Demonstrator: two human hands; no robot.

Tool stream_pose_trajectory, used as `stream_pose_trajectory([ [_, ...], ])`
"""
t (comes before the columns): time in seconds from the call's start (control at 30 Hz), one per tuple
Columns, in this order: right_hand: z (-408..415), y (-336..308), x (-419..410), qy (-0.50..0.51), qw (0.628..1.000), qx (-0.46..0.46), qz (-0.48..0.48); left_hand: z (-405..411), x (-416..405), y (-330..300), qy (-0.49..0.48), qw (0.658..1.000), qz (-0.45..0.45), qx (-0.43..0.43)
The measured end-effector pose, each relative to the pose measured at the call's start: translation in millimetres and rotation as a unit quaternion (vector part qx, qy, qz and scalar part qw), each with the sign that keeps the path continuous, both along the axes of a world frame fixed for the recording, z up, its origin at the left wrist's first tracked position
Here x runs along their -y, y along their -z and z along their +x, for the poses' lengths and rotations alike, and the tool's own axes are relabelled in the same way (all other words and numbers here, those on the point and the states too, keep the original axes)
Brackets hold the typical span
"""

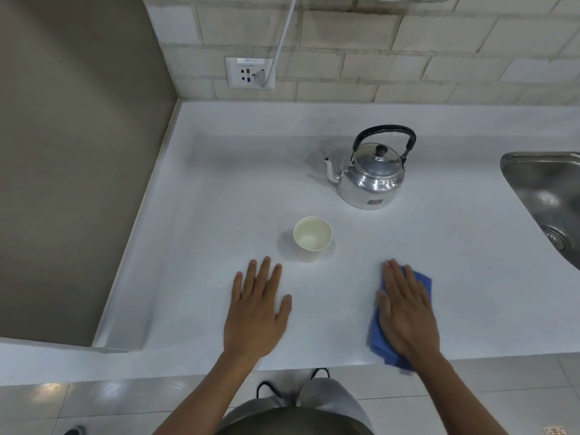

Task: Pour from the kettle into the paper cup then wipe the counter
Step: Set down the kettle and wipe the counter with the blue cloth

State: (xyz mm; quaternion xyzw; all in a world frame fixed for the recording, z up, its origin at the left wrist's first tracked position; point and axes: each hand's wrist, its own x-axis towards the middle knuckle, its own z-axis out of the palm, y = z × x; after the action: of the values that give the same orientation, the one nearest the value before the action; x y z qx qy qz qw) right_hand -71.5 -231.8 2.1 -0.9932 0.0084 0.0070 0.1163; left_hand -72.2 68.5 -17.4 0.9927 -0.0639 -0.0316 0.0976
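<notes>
A steel kettle (370, 175) with a black handle stands upright on the white counter (219, 183), its spout pointing left. A white paper cup (312, 238) stands in front of it, to the left, with clear liquid low inside. My left hand (255, 312) lies flat on the counter just below and left of the cup, fingers straight, holding nothing. My right hand (406, 312) presses flat on a blue cloth (422, 282) near the counter's front edge; the hand hides most of the cloth.
A steel sink (546, 196) is set into the counter at the right edge. A wall socket (250, 72) with a white cable plugged in sits on the tiled back wall. A grey side wall bounds the counter on the left.
</notes>
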Motion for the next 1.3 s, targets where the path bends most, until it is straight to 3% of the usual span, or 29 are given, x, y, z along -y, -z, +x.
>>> stream_pose_trajectory([
  [0.17, 57, -2, -17, 0.074, 0.997, -0.014, -0.016, 0, 1, -1, -0.001, 1.0, -0.001, -0.001],
  [0.3, 39, -3, -49, -0.012, 1.0, -0.017, -0.017, 1, -1, -2, 0.001, 1.0, -0.016, 0.003],
  [0.43, 0, -2, -30, -0.051, 0.998, -0.022, 0.005, 0, -2, 0, 0.0, 1.0, -0.016, 0.004],
  [0.6, 32, -6, 2, -0.001, 1.0, 0.014, -0.005, 0, -1, -1, -0.004, 1.0, -0.014, 0.001],
  [0.8, 77, -6, -29, 0.072, 0.997, -0.015, -0.007, 0, 3, -6, -0.012, 1.0, -0.017, -0.004],
  [1.03, 20, 0, -11, -0.12, 0.993, -0.007, 0.012, 14, 2, -20, -0.046, 0.995, -0.074, 0.053],
  [1.17, 53, 1, 30, -0.045, 0.999, 0.01, 0.012, 28, 2, -25, -0.066, 0.989, -0.094, 0.096],
  [1.3, 111, 0, 15, 0.045, 0.999, -0.008, -0.003, 33, 7, -18, -0.092, 0.986, -0.11, 0.09],
])
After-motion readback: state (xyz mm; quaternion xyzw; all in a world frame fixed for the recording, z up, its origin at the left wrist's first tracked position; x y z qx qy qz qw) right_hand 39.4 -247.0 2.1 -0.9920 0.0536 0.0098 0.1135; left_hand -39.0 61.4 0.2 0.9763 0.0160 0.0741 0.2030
